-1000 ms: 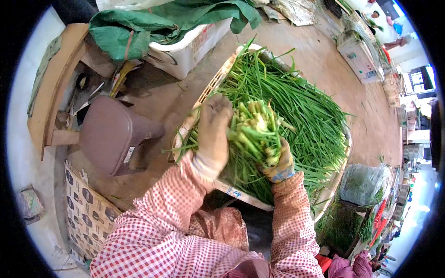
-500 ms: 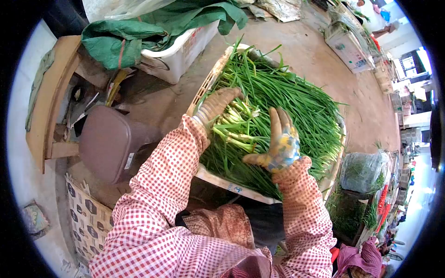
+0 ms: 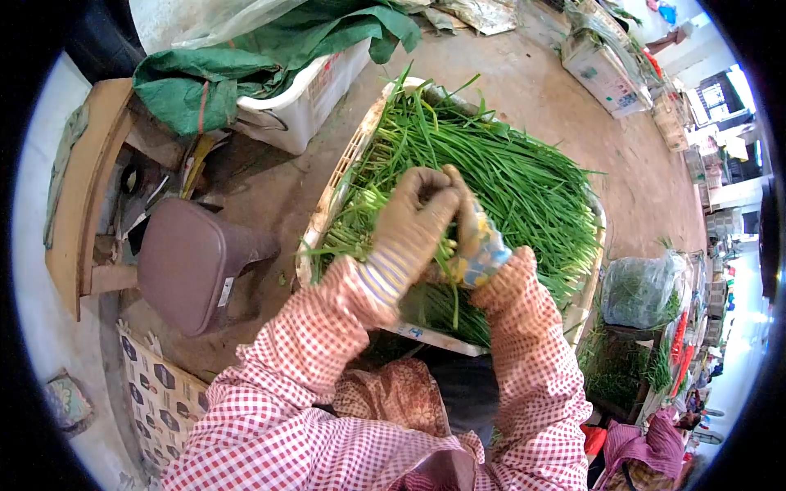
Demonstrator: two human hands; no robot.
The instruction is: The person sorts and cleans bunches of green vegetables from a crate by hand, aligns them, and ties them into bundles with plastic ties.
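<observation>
Long green garlic chives [image 3: 532, 192] fill a white crate [image 3: 323, 204], their pale cut ends showing at the right edge and near my hands. Over the crate my two gloved hands meet. My left hand [image 3: 415, 221], in a tan glove with a striped cuff, has its fingers curled, the tips against those of the other hand. What they pinch is hidden. My right hand [image 3: 476, 237], in a tan glove with a blue and yellow patterned back, is bent around a few chive stalks that show between the palms. Its thumb is hidden.
At left are a brown stool [image 3: 182, 266] and a wooden table edge [image 3: 90, 188]. A white tub [image 3: 307, 114] draped with green cloth [image 3: 205, 82] stands behind. On the right lie a plastic-wrapped bundle [image 3: 643, 290] and a box [image 3: 606, 74]. Another person [image 3: 647, 450] is at lower right.
My left hand has moved right from the crate's left side to meet my right hand. My right hand's spread thumb and fingers have closed in. The view has shifted slightly.
</observation>
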